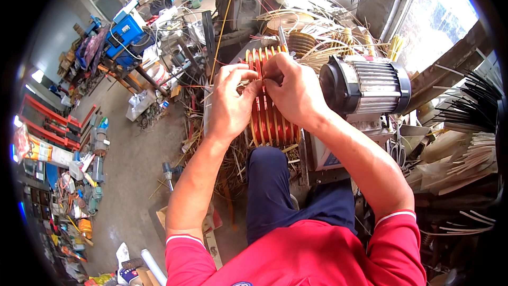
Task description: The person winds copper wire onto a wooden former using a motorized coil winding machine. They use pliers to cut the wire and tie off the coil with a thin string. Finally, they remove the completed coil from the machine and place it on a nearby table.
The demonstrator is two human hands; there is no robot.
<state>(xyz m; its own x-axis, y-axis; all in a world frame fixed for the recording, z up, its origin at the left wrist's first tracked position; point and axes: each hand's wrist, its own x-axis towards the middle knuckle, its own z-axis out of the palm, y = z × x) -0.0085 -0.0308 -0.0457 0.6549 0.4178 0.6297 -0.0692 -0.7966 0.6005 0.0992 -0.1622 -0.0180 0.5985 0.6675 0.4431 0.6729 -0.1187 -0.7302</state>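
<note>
In front of my knees stands a ribbed winding former [273, 127] with yellowish discs and reddish copper wire wound in the grooves between them. My left hand [232, 98] is over its left side, with thumb and forefinger pinched on thin copper wire. Just across from it my right hand [292, 91] bends over the former's upper part, its fingertips closed on the same wire. The fingertips of both hands nearly meet over one groove. The exact end of the wire is hidden by my fingers.
Right of the former sits a finned electric motor [373, 86]. Behind lie a wire spool [288, 21] and heaps of pale strips. A yellow cord [225, 24] slants down at the left. Far left are a blue machine [125, 36], a red metal frame [53, 122] and scattered parts on the floor.
</note>
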